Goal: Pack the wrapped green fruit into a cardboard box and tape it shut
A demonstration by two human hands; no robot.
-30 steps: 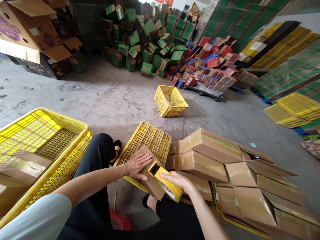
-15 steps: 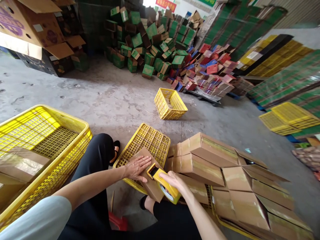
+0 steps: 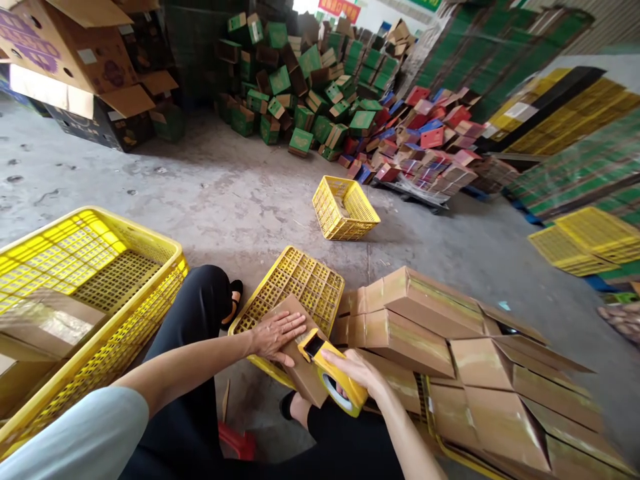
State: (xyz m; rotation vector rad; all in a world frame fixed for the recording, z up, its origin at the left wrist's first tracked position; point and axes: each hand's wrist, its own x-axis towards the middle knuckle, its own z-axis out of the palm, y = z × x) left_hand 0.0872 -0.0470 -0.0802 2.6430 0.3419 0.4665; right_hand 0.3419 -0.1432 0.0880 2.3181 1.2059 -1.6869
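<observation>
Yellow tape dispenser [image 3: 333, 373], black inside its head, white tape roll. Plain brown cardboard box [image 3: 300, 363]. Yellow perforated crate [image 3: 300, 283] under it; yellow mesh crate [image 3: 90, 267] left; small yellow basket [image 3: 345, 208] on grey concrete floor [image 3: 225, 193]. Brown boxes [image 3: 450, 347] at right. Green box pile [image 3: 310, 80]; red, pink, blue boxes [image 3: 430, 143]. Black trousers [image 3: 195, 353], pale blue sleeve [image 3: 75, 433].

The right hand [image 3: 357, 370] has tipped the yellow tape dispenser [image 3: 330, 373] since a second ago: its tape roll now faces the camera more openly, lower centre of the frame. The view has drifted slightly, shifting the far yellow crate [image 3: 345, 208] rightward.
</observation>
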